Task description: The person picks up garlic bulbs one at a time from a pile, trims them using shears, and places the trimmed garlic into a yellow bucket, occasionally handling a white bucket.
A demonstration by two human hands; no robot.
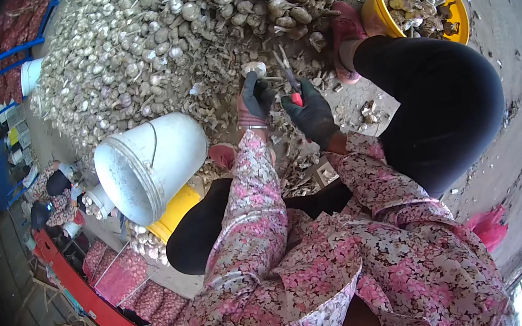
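My left hand (256, 100), in a dark glove with a pinkish cuff, holds a white garlic bulb (254, 68) at its fingertips. A short stem sticks out from the bulb to the right. My right hand (312, 114), also gloved, is closed round the red handle of the cutters (287, 72). Their metal blades point up and stand a little apart, just right of the bulb. Behind both hands spreads a large heap of garlic (150, 53), with dry stem and skin scraps on the ground round them.
A white bucket (174, 147) lies tilted at the left, by a yellow container (179, 211). A yellow bucket (373, 15) of garlic stands beyond my right knee. Another person (53, 195) works far left, near a red metal beam (99, 306) and mesh sacks (125, 274).
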